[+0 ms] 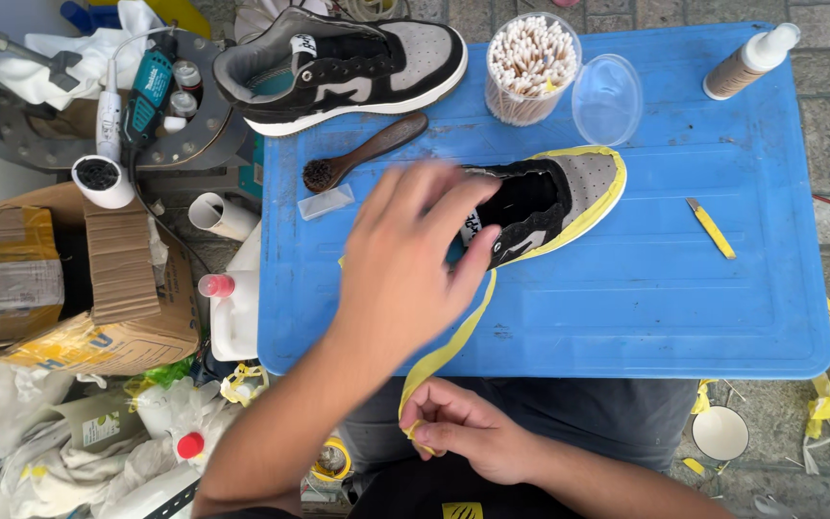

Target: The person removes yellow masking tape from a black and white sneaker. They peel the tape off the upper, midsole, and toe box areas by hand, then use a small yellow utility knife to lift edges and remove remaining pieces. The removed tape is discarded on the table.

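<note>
1. The left hand [401,259] lies spread over the heel of a black and grey shoe [549,202] edged in yellow tape, on a blue tray [665,288].
2. The right hand [468,432] pinches the end of a yellow tape strip [453,341] running from the shoe.
3. A second shoe [338,67], a brush [362,154], a tub of cotton swabs [530,67], a yellow knife [711,228] and a bottle [751,62] lie about the tray.

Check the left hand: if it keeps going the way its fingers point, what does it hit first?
The left hand points up and right, its blurred fingertips already over the heel of the taped sneaker. That shoe comes first, probably its collar opening. Farther on sits the cotton swab jar. Height above the shoe is unclear.
</note>
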